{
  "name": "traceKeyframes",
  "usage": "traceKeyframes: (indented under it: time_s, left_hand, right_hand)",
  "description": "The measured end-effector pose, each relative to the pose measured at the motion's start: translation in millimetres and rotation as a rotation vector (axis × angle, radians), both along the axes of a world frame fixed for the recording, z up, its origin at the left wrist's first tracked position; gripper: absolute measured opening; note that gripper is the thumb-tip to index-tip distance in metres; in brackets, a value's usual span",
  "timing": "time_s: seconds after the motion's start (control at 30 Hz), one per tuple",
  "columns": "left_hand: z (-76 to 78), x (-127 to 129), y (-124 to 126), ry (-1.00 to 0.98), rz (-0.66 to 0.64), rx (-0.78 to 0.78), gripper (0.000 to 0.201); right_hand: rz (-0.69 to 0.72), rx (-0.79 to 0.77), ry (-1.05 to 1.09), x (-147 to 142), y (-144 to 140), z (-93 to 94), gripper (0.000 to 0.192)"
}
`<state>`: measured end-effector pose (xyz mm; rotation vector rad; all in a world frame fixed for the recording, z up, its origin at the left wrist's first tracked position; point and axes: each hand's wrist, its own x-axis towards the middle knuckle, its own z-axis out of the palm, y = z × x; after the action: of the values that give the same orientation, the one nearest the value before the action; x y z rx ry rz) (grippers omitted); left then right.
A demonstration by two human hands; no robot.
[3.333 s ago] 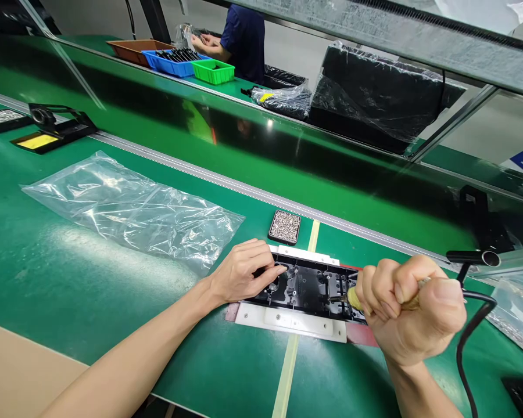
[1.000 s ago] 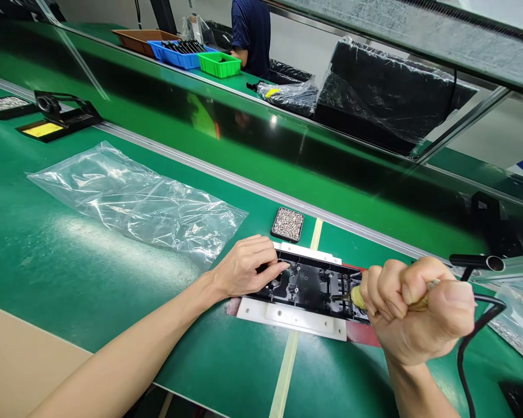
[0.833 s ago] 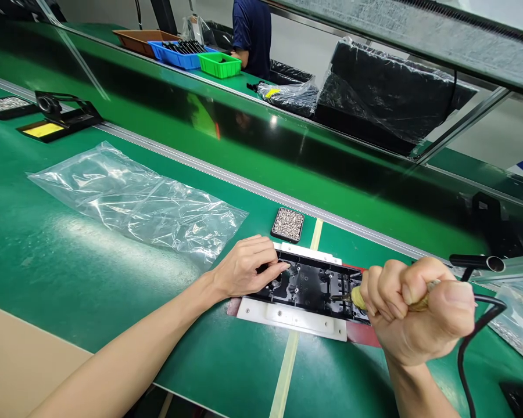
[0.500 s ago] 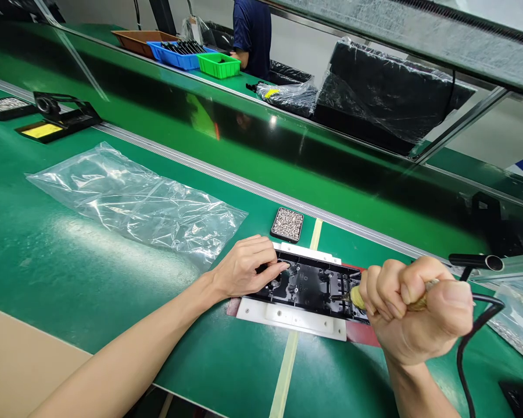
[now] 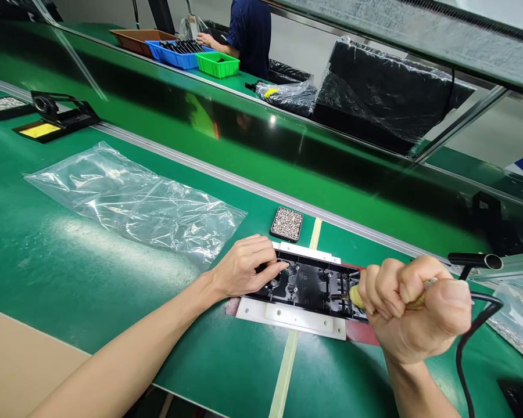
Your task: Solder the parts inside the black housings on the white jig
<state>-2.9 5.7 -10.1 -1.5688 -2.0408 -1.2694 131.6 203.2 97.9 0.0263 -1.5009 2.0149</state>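
Right hand [image 5: 414,316] grips soldering iron [image 5: 355,296], seemingly touching black housing [image 5: 309,284].

A green mat [image 5: 70,273] covers the near bench. On it, a crumpled clear plastic bag [image 5: 131,203] lies at about nine o'clock from the white fixture plate [image 5: 287,316], which sits on a red sheet [image 5: 359,332] across a pale tape line [image 5: 287,366]. A small tray of screws [image 5: 286,224] rests just at twelve o'clock of the plate. Far off at ten o'clock stands a black holder with a yellow sponge [image 5: 37,129]
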Motion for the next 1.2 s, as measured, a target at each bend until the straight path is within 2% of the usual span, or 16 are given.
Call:
traceKeyframes:
  time_s: [1.2]
  left_hand:
    - [0.0, 0.4, -0.4, -0.006, -0.006, -0.001, 0.034]
  right_hand:
    - [0.015, 0.007, 0.003, 0.9, 2.7, -2.7, 0.045]
